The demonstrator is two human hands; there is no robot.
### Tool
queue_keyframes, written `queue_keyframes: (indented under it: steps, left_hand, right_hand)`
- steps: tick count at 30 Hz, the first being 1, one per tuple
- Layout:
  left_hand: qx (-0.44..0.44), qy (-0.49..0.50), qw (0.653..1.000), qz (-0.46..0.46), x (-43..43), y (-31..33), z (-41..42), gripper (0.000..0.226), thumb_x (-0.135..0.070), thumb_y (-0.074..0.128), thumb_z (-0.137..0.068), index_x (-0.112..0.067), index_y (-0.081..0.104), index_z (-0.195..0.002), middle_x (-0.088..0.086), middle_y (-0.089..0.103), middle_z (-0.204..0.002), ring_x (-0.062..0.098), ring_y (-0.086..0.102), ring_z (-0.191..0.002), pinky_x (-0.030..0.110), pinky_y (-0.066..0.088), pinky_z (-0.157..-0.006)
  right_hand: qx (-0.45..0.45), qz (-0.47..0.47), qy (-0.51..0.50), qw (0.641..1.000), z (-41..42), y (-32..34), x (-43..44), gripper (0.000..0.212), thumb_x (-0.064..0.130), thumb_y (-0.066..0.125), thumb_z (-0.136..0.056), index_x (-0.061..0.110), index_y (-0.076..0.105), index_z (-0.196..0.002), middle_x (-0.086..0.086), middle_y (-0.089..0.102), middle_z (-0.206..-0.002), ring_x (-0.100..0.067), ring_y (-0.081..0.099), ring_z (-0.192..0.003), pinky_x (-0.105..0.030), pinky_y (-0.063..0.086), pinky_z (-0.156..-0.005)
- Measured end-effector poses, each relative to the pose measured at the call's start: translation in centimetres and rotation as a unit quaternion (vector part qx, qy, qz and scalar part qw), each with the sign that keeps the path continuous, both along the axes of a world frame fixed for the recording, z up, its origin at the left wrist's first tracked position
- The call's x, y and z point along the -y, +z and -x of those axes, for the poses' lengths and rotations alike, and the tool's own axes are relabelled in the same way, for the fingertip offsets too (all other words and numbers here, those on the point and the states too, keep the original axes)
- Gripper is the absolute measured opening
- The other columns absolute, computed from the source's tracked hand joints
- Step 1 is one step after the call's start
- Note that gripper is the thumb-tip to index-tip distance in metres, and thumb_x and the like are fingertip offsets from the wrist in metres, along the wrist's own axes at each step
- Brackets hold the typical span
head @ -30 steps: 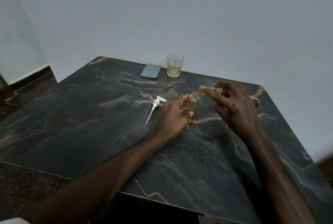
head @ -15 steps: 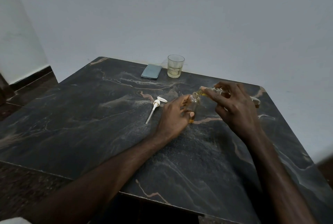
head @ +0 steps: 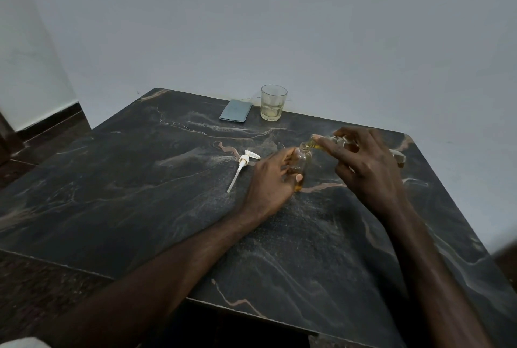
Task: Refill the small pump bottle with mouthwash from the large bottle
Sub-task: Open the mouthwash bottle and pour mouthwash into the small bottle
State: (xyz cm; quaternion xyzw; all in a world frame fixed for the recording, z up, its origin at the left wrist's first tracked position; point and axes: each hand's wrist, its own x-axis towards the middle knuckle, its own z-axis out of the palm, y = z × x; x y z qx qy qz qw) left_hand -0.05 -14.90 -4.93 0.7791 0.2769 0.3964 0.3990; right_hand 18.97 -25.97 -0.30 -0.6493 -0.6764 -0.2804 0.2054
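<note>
The small clear bottle point(head: 303, 160) stands upright on the dark marble table point(head: 140, 179), uncapped, with a little amber liquid at its bottom. My left hand point(head: 270, 182) grips it from the left side. My right hand point(head: 366, 168) holds the large bottle point(head: 337, 142) tipped on its side, its mouth touching the small bottle's neck, yellow liquid visible at the spout. Most of the large bottle is hidden by my fingers. The white pump head point(head: 242, 164) with its dip tube lies flat on the table, left of my left hand.
A glass tumbler point(head: 273, 102) with pale liquid stands at the table's far edge, a grey-blue flat case point(head: 235, 114) beside it on the left. A white wall rises behind the table. The table's right edge runs close to my right arm.
</note>
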Motion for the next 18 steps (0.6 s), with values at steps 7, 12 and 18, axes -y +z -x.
queue_keyframes:
  steps: [7,12,18]
  left_hand:
    - [-0.011,0.008,1.0,-0.01,-0.03,0.0,0.09,0.055,-0.007,0.078,-0.087,-0.015,0.06,-0.139,0.001,0.07,-0.128,0.001,0.061,-0.111,-0.003,0.041,-0.083]
    - [-0.003,0.004,1.0,-0.016,-0.09,-0.08,0.01,0.056,-0.006,0.078,-0.087,-0.015,0.059,-0.139,0.003,0.07,-0.128,0.007,0.064,-0.115,0.019,0.053,-0.096]
    - [-0.008,0.007,1.0,-0.016,-0.14,-0.21,-0.05,0.053,-0.008,0.076,-0.089,-0.015,0.06,-0.139,0.004,0.07,-0.127,0.009,0.064,-0.113,0.018,0.052,-0.091]
  right_hand:
    - [0.002,-0.002,0.0,1.0,0.13,0.05,0.02,0.064,0.001,0.067,-0.091,0.031,0.06,-0.147,-0.016,0.055,-0.139,-0.035,0.054,-0.116,-0.048,0.053,-0.075]
    - [0.003,0.0,-0.004,1.0,0.07,0.06,0.01,0.062,0.002,0.067,-0.092,0.03,0.061,-0.147,-0.017,0.055,-0.139,-0.035,0.055,-0.116,-0.05,0.054,-0.075]
    - [0.002,-0.001,-0.001,1.0,0.07,0.0,0.01,0.062,0.002,0.067,-0.092,0.03,0.061,-0.147,-0.016,0.055,-0.139,-0.036,0.055,-0.116,-0.051,0.053,-0.076]
